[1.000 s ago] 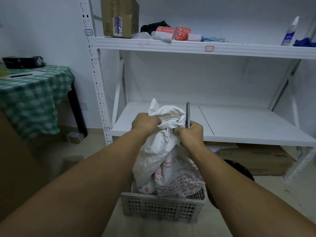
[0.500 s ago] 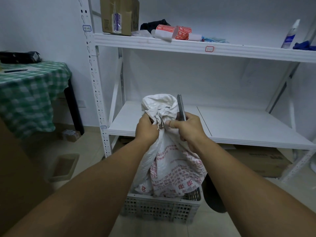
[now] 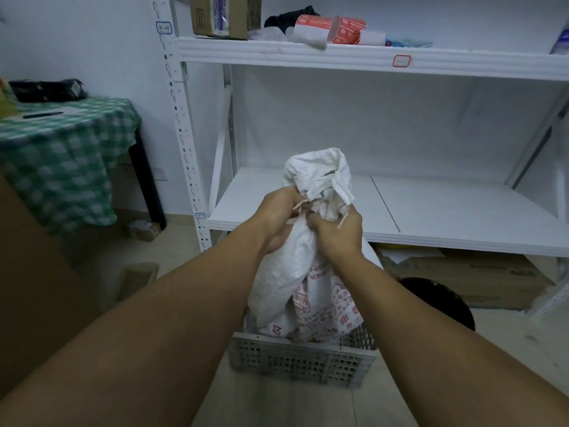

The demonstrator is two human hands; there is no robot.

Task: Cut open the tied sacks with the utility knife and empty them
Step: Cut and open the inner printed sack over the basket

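Above the grey crate [image 3: 301,362], your left hand [image 3: 278,215] and right hand [image 3: 337,232] both clutched the woven sack [image 3: 286,272] at its tied neck; the crate's wall hid the sack's base.

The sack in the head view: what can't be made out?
Head view, all:
- Utility knife: unseen; the right hand may hide it.
- Contents of the sack: hidden by its fabric.
- The tie: left hand and right hand cover the neck; cut or not, unclear.
- Its bottom: behind the crate wall.
- Red print: too blurred to read.
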